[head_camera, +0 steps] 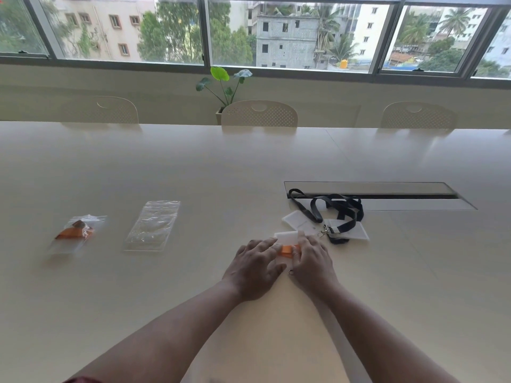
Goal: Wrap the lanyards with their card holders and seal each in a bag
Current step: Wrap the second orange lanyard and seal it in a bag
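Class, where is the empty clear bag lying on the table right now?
In the head view, the empty bag lies flat left of both hands, just right of the sealed bag.

Soft window daylight — warped edges

Head-worn view, facing forward and down — table close (windows beyond)

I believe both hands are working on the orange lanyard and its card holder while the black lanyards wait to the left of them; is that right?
Not quite. The head view shows the black lanyards to the right of the hands, not the left. The rest holds: the left hand and right hand are on the orange lanyard and its card holder.
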The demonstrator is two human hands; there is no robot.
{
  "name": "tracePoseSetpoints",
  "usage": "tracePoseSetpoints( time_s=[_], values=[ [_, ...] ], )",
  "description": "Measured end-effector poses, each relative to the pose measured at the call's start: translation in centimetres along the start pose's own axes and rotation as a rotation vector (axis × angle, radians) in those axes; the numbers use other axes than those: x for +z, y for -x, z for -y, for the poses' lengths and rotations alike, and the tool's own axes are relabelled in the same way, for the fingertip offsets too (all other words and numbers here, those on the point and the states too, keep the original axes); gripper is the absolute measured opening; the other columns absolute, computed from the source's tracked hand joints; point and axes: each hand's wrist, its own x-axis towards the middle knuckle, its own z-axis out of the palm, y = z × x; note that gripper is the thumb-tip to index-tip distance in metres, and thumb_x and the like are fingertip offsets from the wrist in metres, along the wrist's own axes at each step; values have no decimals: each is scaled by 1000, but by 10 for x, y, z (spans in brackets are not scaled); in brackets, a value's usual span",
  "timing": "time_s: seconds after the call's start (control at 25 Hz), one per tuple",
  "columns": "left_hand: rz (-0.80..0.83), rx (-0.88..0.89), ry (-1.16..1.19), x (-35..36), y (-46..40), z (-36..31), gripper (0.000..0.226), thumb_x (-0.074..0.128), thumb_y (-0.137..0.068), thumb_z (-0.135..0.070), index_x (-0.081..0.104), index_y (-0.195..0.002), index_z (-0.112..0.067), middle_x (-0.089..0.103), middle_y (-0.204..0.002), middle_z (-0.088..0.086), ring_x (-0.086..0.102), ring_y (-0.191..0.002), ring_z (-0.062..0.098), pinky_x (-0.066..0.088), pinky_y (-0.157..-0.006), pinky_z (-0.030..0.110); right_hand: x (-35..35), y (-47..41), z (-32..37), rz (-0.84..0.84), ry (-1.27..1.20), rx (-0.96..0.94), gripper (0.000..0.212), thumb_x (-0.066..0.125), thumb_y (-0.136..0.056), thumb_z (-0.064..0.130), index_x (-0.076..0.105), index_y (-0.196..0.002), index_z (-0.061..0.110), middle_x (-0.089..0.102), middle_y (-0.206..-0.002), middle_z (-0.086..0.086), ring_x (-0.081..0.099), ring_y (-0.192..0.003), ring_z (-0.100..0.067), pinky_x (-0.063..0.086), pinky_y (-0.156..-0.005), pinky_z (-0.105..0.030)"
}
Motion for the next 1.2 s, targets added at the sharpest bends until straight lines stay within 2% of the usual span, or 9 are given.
tracePoseSetpoints(
  time_s=[0.08, 0.2, 0.36, 0.6, 0.8, 1.0, 1.2],
  values=[
    [7, -1, -3, 0, 0, 0, 65, 37, -100, -61, 37, -156, -28, 31, -165, -7, 23, -149, 17, 24, -118, 38, 7, 5, -4, -97, 10, -35, 52, 45, -102, 31, 45, -150, 10, 50, -143, -9, 42, -135, -31, 29, -115, -36],
    [18, -14, 11, -1, 0, 0, 65, 33, -101, -61, 36, -156, -28, 32, -165, -7, 23, -149, 17, 23, -118, 38, 9, 2, -8, -142, 3, -74, 43, 48, -101, 28, 57, -140, 14, 53, -139, -7, 47, -130, -29, 31, -113, -35],
    [14, -19, 26, -1, 1, -1, 67, 23, -100, -62, 30, -158, -28, 29, -166, -8, 22, -150, 14, 24, -119, 38, 9, 3, -8, -138, 30, -99, 43, 46, -102, 30, 59, -138, 12, 53, -144, -11, 46, -134, -28, 27, -116, -34],
    [-7, -23, 59, -2, 1, -2, 73, 13, -97, -66, 30, -158, -30, 28, -166, -8, 23, -150, 13, 26, -120, 40, 6, 8, -7, -160, -55, -79, 49, 43, -99, 36, 59, -137, 10, 52, -145, -11, 46, -134, -29, 32, -115, -38],
    [-57, -23, 120, -3, 4, -3, 64, 24, -101, -54, 32, -158, -26, 32, -165, -4, 28, -150, 14, 25, -120, 34, 5, 10, -5, -193, -44, -78, 56, 37, -97, 44, 63, -133, 10, 57, -139, -9, 49, -128, -28, 37, -111, -38],
    [-163, -1, 159, -6, 13, -5, 54, 34, -105, -38, 43, -153, -17, 42, -159, 4, 36, -148, 17, 31, -121, 36, -2, 20, 3, -244, 117, -120, 59, 31, -96, 49, 65, -131, 15, 62, -135, -3, 49, -128, -26, 38, -107, -43],
    [-281, -32, 116, -19, 35, 14, 45, 44, -105, -27, 53, -146, -14, 51, -153, 5, 42, -144, 18, 33, -119, 34, -3, 28, 33, -315, 212, -223, 52, 39, -95, 44, 69, -126, 16, 63, -138, -1, 47, -137, -24, 23, -112, -38]
  ],
)
